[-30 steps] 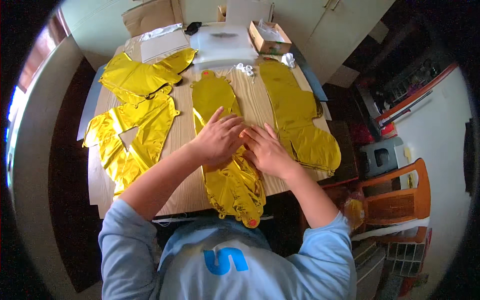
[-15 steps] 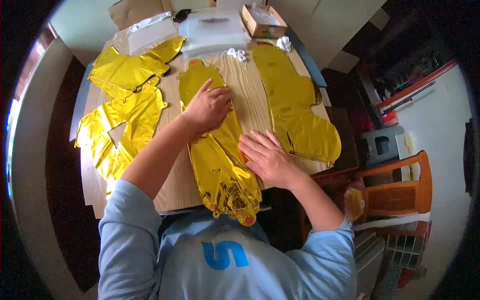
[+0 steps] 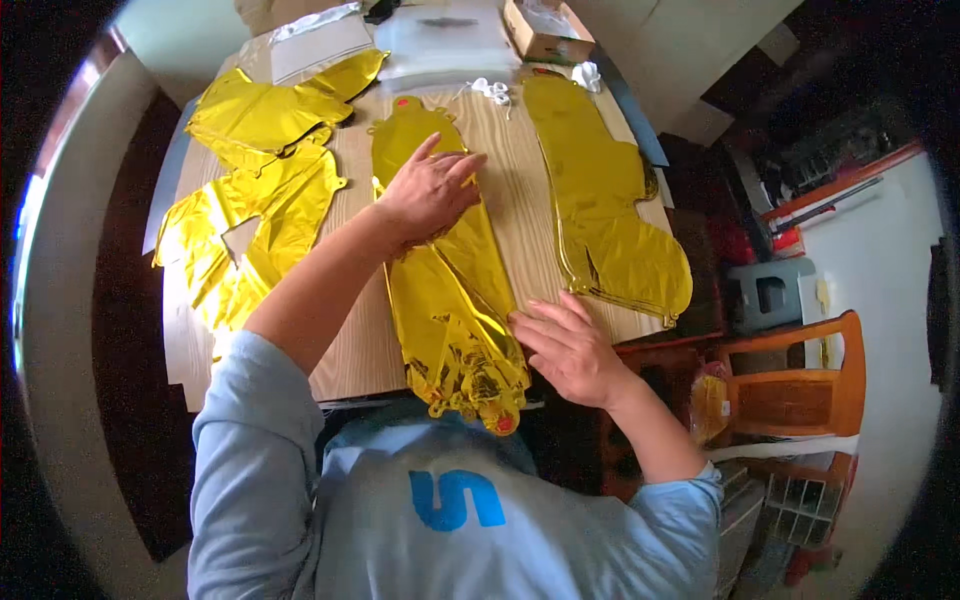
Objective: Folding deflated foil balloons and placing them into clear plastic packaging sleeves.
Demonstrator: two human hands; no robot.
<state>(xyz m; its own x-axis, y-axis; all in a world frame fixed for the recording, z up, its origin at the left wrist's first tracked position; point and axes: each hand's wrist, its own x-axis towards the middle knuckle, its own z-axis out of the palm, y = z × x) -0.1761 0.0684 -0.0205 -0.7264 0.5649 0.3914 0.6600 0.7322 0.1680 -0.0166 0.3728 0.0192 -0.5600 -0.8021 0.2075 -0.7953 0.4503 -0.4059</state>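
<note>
Middle gold foil balloon (image 3: 440, 290) lies flat, lengthwise before you on wooden table (image 3: 512, 165); crumpled near end reaches past table edge. Your right hand (image 3: 575, 355): fingers outstretched, released, tips at balloon's right edge; contact hard to make out. Your left hand (image 3: 428, 195): palm down over balloon's upper part, fingers bent; underside hidden, cannot tell if gripping. Your left forearm hides part of lower-left foil balloon (image 3: 290, 200). Right foil balloon (image 3: 595, 180) well apart. Farther: white ribbon (image 3: 492, 92); clear plastic sheets (image 3: 440, 55), open box (image 3: 548, 38), both cut off at top.
</note>
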